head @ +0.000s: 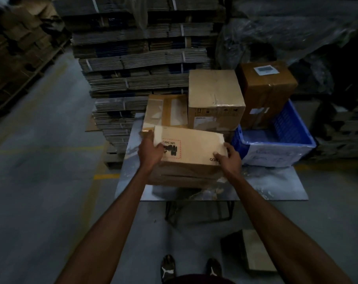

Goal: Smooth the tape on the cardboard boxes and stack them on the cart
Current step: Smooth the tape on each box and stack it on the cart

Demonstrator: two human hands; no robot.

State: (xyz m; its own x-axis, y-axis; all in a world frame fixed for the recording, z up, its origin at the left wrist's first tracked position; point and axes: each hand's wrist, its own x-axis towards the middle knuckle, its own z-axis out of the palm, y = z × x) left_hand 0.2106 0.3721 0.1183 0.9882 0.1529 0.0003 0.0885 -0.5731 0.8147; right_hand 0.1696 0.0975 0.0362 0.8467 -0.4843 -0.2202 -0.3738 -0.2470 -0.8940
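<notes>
Spanning the gap between the hands, the box (pixel 191 149) runs lengthwise from left hand (pixel 150 149) to right hand (pixel 230 158), each gripping an end, equally near.

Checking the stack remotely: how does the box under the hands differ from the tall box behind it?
The near box is low, tilted, with a red-bordered UN label; both hands hold it. The tall box stands square, untouched, with taped top. Both are brown cardboard.

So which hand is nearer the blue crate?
Right. The right hand grips the near box's corner beside the blue crate; the left hand holds the far side.
</notes>
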